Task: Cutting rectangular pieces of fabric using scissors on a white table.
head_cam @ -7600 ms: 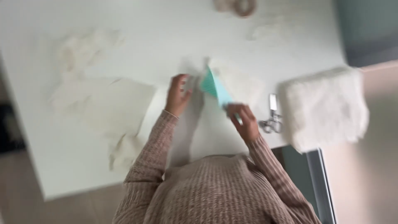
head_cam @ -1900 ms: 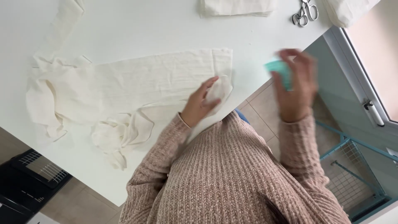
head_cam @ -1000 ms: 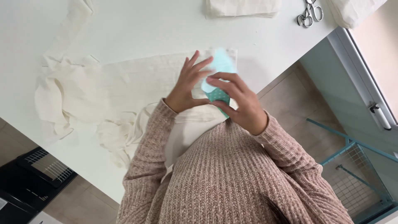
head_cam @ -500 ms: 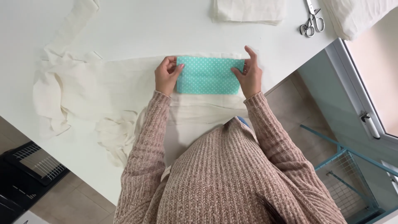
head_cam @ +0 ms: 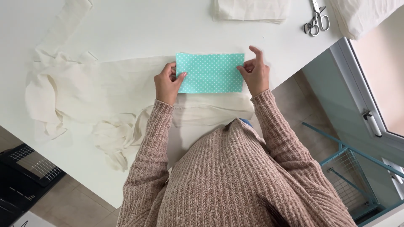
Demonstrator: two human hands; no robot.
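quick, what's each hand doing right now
Left hand: closed, pinching the left edge of the teal dotted cloth.
Right hand: closed, pinching the right edge of the same cloth, which lies flat on the cream fabric.

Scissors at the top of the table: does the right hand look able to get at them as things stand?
Probably yes. The scissors lie in the open on the white table, beyond the right hand, with bare tabletop between. That hand is pinching the teal dotted fabric, so it would have to let go first.
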